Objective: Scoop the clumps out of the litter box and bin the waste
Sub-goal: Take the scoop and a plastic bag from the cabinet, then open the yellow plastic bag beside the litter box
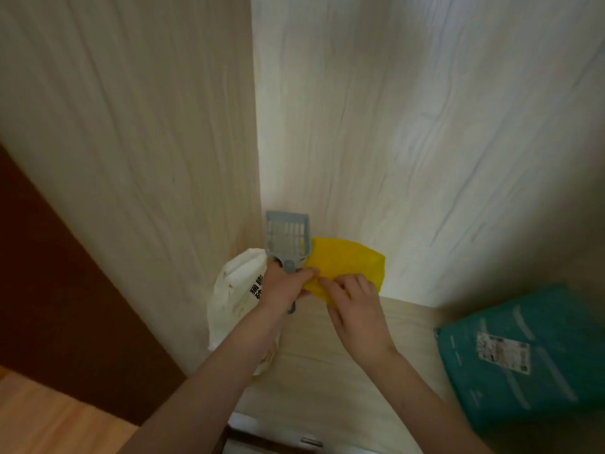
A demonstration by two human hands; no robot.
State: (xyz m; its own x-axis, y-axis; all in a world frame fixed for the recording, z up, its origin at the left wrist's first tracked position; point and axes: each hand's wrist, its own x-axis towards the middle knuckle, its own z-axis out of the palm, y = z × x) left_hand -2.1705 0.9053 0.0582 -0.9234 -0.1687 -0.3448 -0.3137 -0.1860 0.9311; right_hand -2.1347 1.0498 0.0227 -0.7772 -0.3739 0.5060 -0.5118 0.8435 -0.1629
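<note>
A grey slotted litter scoop [287,236] points up against the pale wood wall, its handle gripped in my left hand [284,286]. The same hand's fingertips also pinch the left edge of a folded yellow plastic bag [347,260]. My right hand [352,301] pinches the bag's lower edge with thumb and fingers. Both hands meet at the bag, above a light wood shelf [327,365]. No litter box or bin is in view.
A white litter sack [234,296] with black print stands in the corner behind my left forearm. A teal package [530,352] with a white label lies on the shelf at the right. Dark brown panel [59,290] at the left, wood floor below it.
</note>
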